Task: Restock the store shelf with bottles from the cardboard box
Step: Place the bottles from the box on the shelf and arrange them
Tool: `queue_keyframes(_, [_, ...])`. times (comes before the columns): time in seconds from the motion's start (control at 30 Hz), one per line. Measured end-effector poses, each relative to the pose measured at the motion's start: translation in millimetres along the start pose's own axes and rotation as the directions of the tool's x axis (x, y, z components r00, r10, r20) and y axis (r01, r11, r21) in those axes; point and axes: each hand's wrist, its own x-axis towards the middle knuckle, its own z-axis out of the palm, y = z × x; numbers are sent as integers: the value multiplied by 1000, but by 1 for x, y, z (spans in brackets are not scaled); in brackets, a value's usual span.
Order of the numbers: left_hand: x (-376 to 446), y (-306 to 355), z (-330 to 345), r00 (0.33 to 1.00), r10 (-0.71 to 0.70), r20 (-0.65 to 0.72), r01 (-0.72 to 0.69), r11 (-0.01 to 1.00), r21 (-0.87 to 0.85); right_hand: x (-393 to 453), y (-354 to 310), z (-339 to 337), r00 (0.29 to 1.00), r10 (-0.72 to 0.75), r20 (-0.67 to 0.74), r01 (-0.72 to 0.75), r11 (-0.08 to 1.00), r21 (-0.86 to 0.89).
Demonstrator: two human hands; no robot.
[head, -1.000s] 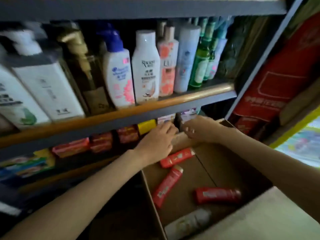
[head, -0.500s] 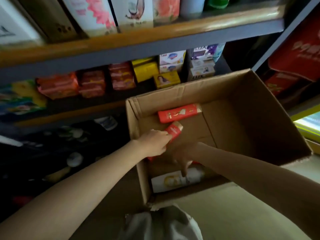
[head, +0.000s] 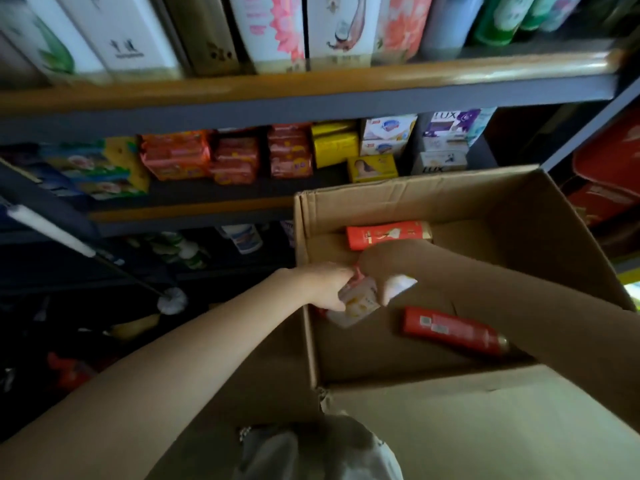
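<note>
Left hand (head: 327,285) grips a pale bottle (head: 356,303) inside the cardboard box (head: 485,202). Right hand (head: 388,268), touching the bottle's far side, curls round it. Two red bottles (head: 450,330) lie beyond.

Metal store shelf (head: 311,112), grey rails with orange-brown front edging. Upper tier: tall bottles (head: 273,29) and boxed toiletries stand in a row, tops out of frame. Middle tier: orange-red soap packs (head: 176,155) in stacks, yellow soap boxes (head: 335,147) beside them, white and purple Lux boxes (head: 446,138) at right. Lowest tier dark; contents unclear.
</note>
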Motion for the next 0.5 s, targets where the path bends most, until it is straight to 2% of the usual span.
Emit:
queue_keyframes(0.03, [-4, 1, -9, 1000, 9, -27, -11, 998, -60, -8, 1, -22, 993, 89, 76, -96, 992, 87])
queue_keyframes(0.07, [-10, 3, -21, 998, 22, -61, -29, 993, -118, -18, 2, -50, 981, 168, 102, -177, 979, 96])
queue_keyframes(0.17, [-44, -5, -65, 983, 31, -182, -79, 961, -264, -59, -4, -128, 961, 270, 61, -268, 963, -41])
queue_keyframes(0.27, [-102, -23, -115, 917, 62, -395, -176, 950, -259, -93, -18, -190, 943, 293, -159, -308, 948, -80])
queue_keyframes(0.33, [-151, -42, -150, 872, 39, -488, -186, 948, -257, -112, -33, -238, 874, 271, -402, -303, 953, -16])
queue_keyframes(0.37, [-176, -52, -167, 847, 25, -531, -190, 947, -258, -120, -40, -262, 796, 250, -551, -283, 959, 26])
queue_keyframes(0.4, [-201, -60, -183, 814, 18, -581, -209, 941, -264, -131, -49, -285, 678, 218, -702, -249, 967, 60])
queue_keyframes(0.47, [-250, -73, -214, 720, -13, -694, -262, 921, -288, -153, -67, -326, 318, 153, -936, -98, 987, 128])
queue_keyframes(0.5, [-273, -77, -230, 654, -28, -756, -297, 910, -290, -162, -77, -342, 152, 148, -977, 37, 987, 155])
